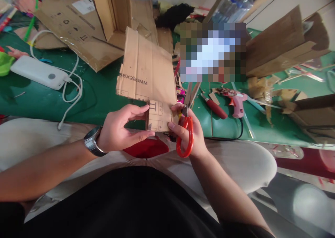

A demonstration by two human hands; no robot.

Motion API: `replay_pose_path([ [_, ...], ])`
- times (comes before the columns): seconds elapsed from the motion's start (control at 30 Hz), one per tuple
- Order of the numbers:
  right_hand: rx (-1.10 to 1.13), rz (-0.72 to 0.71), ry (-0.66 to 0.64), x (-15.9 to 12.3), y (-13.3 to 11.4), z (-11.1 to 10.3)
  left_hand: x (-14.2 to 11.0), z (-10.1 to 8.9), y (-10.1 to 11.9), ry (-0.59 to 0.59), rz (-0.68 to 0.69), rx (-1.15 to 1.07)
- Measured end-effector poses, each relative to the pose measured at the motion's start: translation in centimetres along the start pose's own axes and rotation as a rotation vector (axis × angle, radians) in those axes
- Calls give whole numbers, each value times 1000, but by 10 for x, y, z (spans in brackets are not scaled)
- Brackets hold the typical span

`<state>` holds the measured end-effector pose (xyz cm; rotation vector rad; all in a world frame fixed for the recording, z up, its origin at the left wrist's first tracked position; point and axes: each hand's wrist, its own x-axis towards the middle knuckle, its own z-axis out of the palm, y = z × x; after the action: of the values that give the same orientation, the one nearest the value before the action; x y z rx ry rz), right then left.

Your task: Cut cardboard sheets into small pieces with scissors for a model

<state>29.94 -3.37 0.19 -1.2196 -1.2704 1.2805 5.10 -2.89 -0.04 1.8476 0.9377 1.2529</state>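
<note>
Between my two hands is a small piece of cardboard (161,116) with printed marks, near the table's front edge. My left hand (125,126) grips its left side between thumb and fingers; a watch is on that wrist. My right hand (192,131) pinches the right side of the same piece. Red-handled scissors (185,133) also sit in my right hand, their blades slightly apart and pointing away from me. Just beyond lies a larger cardboard sheet (149,67) with printed lettering, its near edge partly behind the small piece.
On the green table (96,95) lie a white power bank (39,72) with a cable, a red-handled knife (216,107) and a pink glue gun (237,103). Cardboard boxes (285,42) stand at the right and back. A plastic bottle (232,6) is behind a blurred patch.
</note>
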Motion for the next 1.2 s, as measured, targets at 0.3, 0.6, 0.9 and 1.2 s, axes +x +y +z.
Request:
replay_pose_path([
  [0.3,-8,3,-5,-5,2,3,2,2,6,4,-22,-27],
  [0.6,6,8,-1,-5,2,3,2,3,10,3,-6,-25],
  [0.9,-79,-43,-1,-6,2,1,4,0,15,-23,36,74],
  [1.2,-46,-22,17,-8,-2,2,5,-4,21,-111,11,170],
])
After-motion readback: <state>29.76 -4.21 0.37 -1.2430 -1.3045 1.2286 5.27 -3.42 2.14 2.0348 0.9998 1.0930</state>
